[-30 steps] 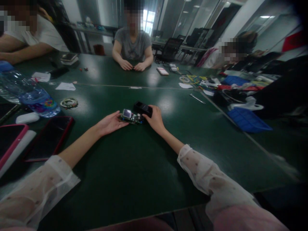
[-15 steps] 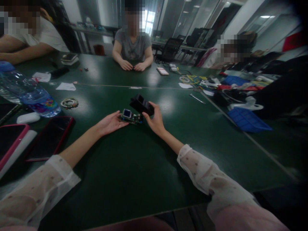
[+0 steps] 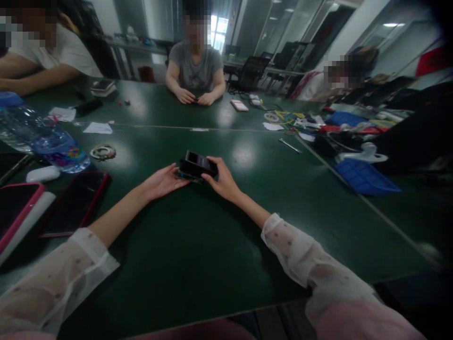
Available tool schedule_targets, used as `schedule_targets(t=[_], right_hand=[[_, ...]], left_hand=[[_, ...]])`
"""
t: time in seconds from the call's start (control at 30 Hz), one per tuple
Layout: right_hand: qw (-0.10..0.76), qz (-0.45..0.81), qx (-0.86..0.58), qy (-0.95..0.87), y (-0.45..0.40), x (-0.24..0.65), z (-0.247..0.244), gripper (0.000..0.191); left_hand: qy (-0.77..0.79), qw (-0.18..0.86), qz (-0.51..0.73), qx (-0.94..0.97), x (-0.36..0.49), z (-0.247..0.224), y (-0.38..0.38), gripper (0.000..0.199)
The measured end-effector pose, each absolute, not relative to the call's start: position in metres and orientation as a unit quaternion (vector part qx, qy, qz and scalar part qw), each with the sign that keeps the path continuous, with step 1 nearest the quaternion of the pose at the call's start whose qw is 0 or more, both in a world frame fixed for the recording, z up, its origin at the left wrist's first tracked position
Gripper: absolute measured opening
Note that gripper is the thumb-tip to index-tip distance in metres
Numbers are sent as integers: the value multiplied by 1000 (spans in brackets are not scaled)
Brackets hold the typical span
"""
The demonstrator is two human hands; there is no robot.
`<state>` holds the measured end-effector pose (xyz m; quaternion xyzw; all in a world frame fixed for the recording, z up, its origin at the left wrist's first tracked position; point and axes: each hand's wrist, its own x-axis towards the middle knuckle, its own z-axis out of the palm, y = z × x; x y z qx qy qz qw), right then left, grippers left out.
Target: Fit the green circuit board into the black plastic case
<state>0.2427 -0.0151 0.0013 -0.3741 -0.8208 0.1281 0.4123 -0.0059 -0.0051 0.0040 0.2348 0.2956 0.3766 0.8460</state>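
Note:
My left hand (image 3: 163,182) holds a green circuit board (image 3: 191,179) by its left end, fingers underneath and thumb at the edge. Over the board lies a black plastic housing (image 3: 198,164) with a rectangular window, covering most of it; only a strip of the board's near edge shows. My right hand (image 3: 223,180) grips the housing at its right end, thumb in front and fingers behind. Whether the housing is fully seated on the board I cannot tell. Both parts are above the dark green table (image 3: 191,245).
On the left are a water bottle (image 3: 58,146), a red-edged phone (image 3: 76,203), a white case (image 3: 43,174) and a cable coil (image 3: 103,151). To the right lie a metal wrench (image 3: 290,146), a blue tray (image 3: 366,176) and tangled cables (image 3: 286,117). A person (image 3: 196,66) sits opposite.
My right hand has brought the black housing down and left onto the circuit board, hiding its screen and most of its top. My left hand has stayed nearly still.

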Motion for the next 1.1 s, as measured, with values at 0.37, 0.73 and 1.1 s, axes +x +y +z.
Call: schedule_targets(t=[0.37,0.73,1.1], right_hand=[[332,147,-352,-863,-14,234,-6,51],[325,132,-354,-867,-14,234,-3,52],[312,128,-364,-868,-16,236,-3,54]], left_hand=[[309,821,390,278,-7,3,-6,44],[307,798,397,333,-5,-3,-5,29],[316,783,389,369,-7,-2,-7,36]])
